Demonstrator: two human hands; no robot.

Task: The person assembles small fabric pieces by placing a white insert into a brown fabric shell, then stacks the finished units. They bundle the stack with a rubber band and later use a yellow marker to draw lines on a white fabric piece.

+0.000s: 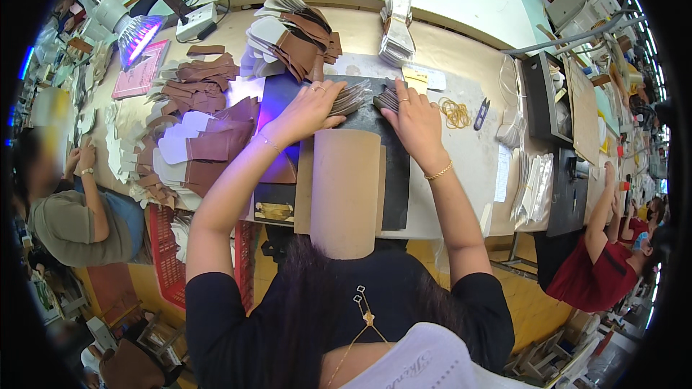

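My left hand (pixel 315 106) is closed on a fanned stack of thin grey-brown pieces (pixel 351 99), its fingers over the far side and thumb on the near side. My right hand (pixel 418 121) grips a smaller stack of similar dark pieces (pixel 388 98) by its right end. A narrow gap separates the two stacks, which lie on a black mat (pixel 395 180). What the pieces are made of, I cannot tell. Close in front of both hands stands a tan, rounded board (pixel 347 187), reaching to my chest.
Brown and white cut pieces (pixel 209 137) pile up on the left, with a tied stack (pixel 299 39) behind. A white bundle (pixel 397 29), rubber bands (pixel 455 113), thread snips (pixel 481 114) and a black box (pixel 548 97) lie right. A lamp (pixel 137 36) overhangs the left; people sit at both sides.
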